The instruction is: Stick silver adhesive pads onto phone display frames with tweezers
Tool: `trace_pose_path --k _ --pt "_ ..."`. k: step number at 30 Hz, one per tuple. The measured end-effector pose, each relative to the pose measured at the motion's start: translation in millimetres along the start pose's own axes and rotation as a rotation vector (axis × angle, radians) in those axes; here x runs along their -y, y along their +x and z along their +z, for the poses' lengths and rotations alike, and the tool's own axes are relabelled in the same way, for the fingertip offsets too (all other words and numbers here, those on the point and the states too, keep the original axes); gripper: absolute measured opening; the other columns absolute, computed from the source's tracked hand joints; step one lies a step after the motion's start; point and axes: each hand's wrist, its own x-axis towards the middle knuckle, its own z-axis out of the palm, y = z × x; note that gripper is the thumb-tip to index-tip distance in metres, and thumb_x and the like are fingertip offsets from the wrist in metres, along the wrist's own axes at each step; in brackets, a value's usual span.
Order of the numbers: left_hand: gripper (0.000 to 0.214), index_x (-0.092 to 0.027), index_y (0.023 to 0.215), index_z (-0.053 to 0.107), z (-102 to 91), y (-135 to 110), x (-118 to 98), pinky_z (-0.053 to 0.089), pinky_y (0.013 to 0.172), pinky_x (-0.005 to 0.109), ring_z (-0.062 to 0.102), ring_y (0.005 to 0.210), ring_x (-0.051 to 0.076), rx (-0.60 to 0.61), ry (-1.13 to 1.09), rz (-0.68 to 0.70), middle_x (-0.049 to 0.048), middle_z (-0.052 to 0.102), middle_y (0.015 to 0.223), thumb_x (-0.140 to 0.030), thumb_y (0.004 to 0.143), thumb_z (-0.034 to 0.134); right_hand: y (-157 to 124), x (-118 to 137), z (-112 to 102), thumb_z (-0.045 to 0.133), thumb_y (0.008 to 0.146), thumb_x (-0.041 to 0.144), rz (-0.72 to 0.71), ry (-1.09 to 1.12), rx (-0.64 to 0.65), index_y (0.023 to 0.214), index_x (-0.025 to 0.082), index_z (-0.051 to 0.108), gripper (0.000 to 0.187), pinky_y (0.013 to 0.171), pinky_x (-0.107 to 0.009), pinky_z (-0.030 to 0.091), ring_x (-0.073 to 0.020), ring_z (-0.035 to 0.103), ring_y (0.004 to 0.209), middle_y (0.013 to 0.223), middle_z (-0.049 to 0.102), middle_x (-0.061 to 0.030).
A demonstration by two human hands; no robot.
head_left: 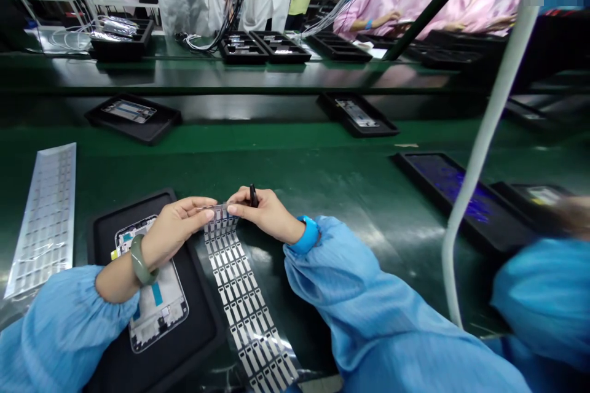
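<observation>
A long clear sheet with rows of small silvery pieces (249, 301) hangs down toward me, its far end raised. My left hand (182, 221) is closed on the left corner of that end, thumb against fingers. The right corner is pinched by my right hand (262, 212), which also has a dark slim tool (253, 196) tucked between its fingers; its kind I cannot make out. Under my left forearm, a phone frame (168, 301) with a blue strip lies in a black tray (203, 325). My wrist and bangle hide part of the frame.
A pale patterned sheet (43, 215) lies at left. Two black trays (159, 126) (382, 129) with phone frames sit farther back. On the right are a tray of blue pieces (415, 163), a pale pole (479, 159) and a neighbour's blue sleeve (544, 301). People in pink stand beyond.
</observation>
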Motion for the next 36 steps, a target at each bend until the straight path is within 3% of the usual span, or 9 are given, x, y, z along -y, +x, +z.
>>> trace_pose_path --k 7,12,19,27,36 --pt "0.039 -0.015 0.097 0.068 -5.8 3 4 0.052 0.077 0.032 0.065 0.078 0.016 0.076 0.112 -0.027 0.0074 0.071 0.089 -0.035 0.064 0.075 -3 4 -1 0.07 0.072 0.036 -0.051 -0.08 0.032 0.079 0.017 0.067 0.021 0.071 -0.029 0.046 -0.0121 0.056 0.07 0.074 0.061 0.0006" --pt "0.032 -0.015 0.088 0.071 -7.2 3 8 0.051 0.069 0.027 0.062 0.07 0.014 0.023 0.187 0.007 0.0039 0.07 0.078 -0.039 0.067 0.073 -3 0 2 0.069 0.073 0.038 -0.078 -0.11 0.016 0.08 0.017 0.066 0.022 0.069 -0.028 0.044 -0.0127 0.055 0.07 0.075 0.061 0.0005" --pt "0.031 -0.015 0.085 0.069 -7.1 3 7 0.049 0.07 0.025 0.061 0.071 0.012 -0.004 0.15 0.024 0.004 0.07 0.08 -0.039 0.067 0.073 -3 -5 10 0.066 0.074 0.041 -0.012 0.008 -0.01 0.066 0.016 0.058 0.027 0.063 -0.025 0.04 -0.0096 0.048 0.061 0.063 0.053 0.0033" --pt "0.031 -0.014 0.088 0.069 -5.0 2 5 0.049 0.073 0.026 0.061 0.073 0.012 0.032 0.088 -0.007 0.0054 0.07 0.084 -0.037 0.067 0.074 -2 -5 9 0.07 0.072 0.037 0.001 0.077 0.026 0.072 0.016 0.059 0.024 0.065 -0.025 0.041 -0.0091 0.05 0.063 0.067 0.056 0.0032" --pt "0.036 -0.016 0.094 0.067 -10.9 2 0 0.049 0.073 0.026 0.062 0.074 0.012 0.172 0.098 -0.068 0.0046 0.07 0.083 -0.037 0.066 0.075 -5 3 1 0.063 0.081 0.028 -0.221 -0.294 0.056 0.082 0.016 0.063 0.012 0.063 -0.024 0.041 -0.0105 0.052 0.067 0.074 0.057 0.0005"
